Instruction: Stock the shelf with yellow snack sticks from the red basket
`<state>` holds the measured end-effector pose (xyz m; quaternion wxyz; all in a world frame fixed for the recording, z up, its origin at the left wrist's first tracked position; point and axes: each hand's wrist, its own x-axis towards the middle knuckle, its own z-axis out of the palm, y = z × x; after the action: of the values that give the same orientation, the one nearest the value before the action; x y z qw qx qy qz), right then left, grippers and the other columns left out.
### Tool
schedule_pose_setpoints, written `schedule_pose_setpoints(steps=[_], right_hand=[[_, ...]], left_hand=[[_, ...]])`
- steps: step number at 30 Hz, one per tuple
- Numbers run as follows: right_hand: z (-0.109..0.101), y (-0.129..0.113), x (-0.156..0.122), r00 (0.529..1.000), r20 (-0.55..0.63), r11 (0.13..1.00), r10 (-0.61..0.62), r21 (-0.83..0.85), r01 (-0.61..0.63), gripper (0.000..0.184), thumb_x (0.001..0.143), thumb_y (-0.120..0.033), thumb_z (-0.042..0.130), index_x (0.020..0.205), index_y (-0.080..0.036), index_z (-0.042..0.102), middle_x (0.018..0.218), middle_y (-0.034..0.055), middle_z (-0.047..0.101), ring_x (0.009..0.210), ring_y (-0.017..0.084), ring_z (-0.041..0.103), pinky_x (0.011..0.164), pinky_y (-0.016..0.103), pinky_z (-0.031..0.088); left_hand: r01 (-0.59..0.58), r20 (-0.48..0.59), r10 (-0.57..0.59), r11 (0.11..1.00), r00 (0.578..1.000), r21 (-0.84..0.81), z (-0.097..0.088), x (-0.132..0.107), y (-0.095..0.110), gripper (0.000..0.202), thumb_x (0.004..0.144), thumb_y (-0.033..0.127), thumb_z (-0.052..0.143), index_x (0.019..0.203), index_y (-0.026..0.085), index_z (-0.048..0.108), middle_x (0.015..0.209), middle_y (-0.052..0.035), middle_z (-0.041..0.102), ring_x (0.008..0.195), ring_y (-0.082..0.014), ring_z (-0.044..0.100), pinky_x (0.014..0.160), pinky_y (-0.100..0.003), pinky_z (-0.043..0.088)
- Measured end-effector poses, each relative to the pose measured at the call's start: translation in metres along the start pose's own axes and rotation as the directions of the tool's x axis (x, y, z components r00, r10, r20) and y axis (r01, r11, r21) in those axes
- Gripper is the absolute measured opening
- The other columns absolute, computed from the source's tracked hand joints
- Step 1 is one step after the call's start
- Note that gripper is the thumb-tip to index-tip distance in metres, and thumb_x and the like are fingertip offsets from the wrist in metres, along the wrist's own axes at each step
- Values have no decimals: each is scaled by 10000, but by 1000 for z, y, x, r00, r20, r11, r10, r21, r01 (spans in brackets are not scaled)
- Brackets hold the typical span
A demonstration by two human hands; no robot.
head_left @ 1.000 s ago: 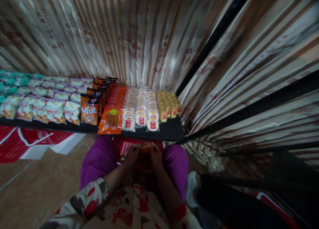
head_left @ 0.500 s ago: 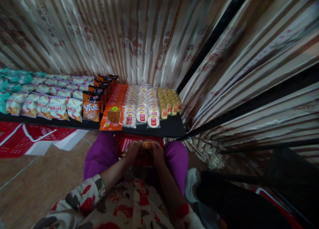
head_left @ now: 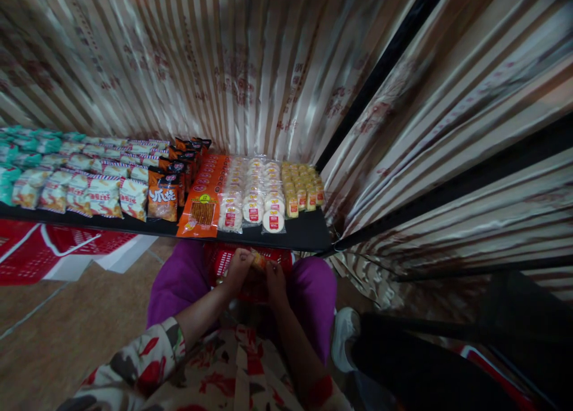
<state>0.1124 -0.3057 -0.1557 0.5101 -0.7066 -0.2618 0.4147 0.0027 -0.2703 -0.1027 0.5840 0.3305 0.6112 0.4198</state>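
Observation:
Between my knees is a red plastic basket [head_left: 286, 257], its far rim under the shelf edge. Over it, my left hand [head_left: 239, 268] and my right hand [head_left: 274, 278] both grip a small yellow-orange snack packet [head_left: 258, 260], one at each end. The fingers of each hand are closed on the packet, and it is tilted down to the right. What lies in the basket is mostly hidden by my hands and too dark to name. Just beyond stand rows of round white wrapped crackers [head_left: 253, 210] and small yellow wrapped packets [head_left: 292, 203].
A black shelf [head_left: 304, 232] crosses in front of me, with an orange bag of sticks [head_left: 201, 211], orange snack bags [head_left: 163, 193] and white snack bags [head_left: 105, 195]. Below it at left is another red basket [head_left: 85, 241]. A black pole [head_left: 371, 77] and striped curtain [head_left: 259, 59] stand behind. At right is another person's shoe [head_left: 345, 336].
The packet has turned from nearly level to slanting down to the right. My right hand has moved slightly left and lower, and my left hand has risen a little.

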Motion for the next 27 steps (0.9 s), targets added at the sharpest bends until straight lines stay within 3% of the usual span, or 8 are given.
schedule_pose_setpoints(steps=[3, 9, 16, 22, 27], right_hand=[[0, -3, -3, 1000, -6, 999, 21, -32, -21, 381, 692, -458, 509, 951, -196, 608, 941, 61, 691, 862, 216, 640, 778, 317, 495], [-5, -18, -9, 996, 36, 984, -82, -153, 87, 368, 738, -392, 443, 993, -189, 613, 1013, 82, 686, 939, 210, 630, 863, 319, 464], [-9, -25, -16, 973, 80, 945, -218, -232, 231, 317, 766, -372, 403, 913, -200, 626, 923, 70, 694, 849, 200, 631, 801, 309, 476], [-17, -36, -22, 938, 146, 834, -314, -429, 346, 391, 788, -428, 347, 869, -204, 657, 890, 86, 699, 857, 235, 628, 825, 339, 452], [-21, -46, -26, 928, 155, 828, -339, -419, 373, 360, 787, -400, 369, 902, -218, 658, 896, 59, 709, 857, 219, 640, 814, 316, 457]], left_hand=[[-25, -4, 25, 1000, 1000, -8, 2, 1, 1, 163, 616, 193, 657, 702, 174, 520, 580, 60, 524, 523, -87, 502, 537, -208, 404], [-54, 15, 56, 995, 998, -85, 9, 2, -7, 217, 617, 238, 654, 762, 180, 504, 561, 78, 502, 473, -73, 488, 483, -191, 394], [-132, 18, 133, 991, 991, -29, 13, 2, -10, 194, 675, 298, 637, 764, 191, 501, 571, 69, 508, 506, -84, 509, 501, -188, 403], [-181, 56, 180, 984, 982, 6, 13, 0, -8, 152, 699, 265, 611, 785, 185, 514, 635, 56, 544, 544, -83, 521, 509, -182, 406], [-167, 89, 169, 986, 982, -26, 14, -8, -1, 174, 702, 282, 623, 776, 181, 501, 615, 54, 548, 519, -80, 521, 484, -177, 394]])
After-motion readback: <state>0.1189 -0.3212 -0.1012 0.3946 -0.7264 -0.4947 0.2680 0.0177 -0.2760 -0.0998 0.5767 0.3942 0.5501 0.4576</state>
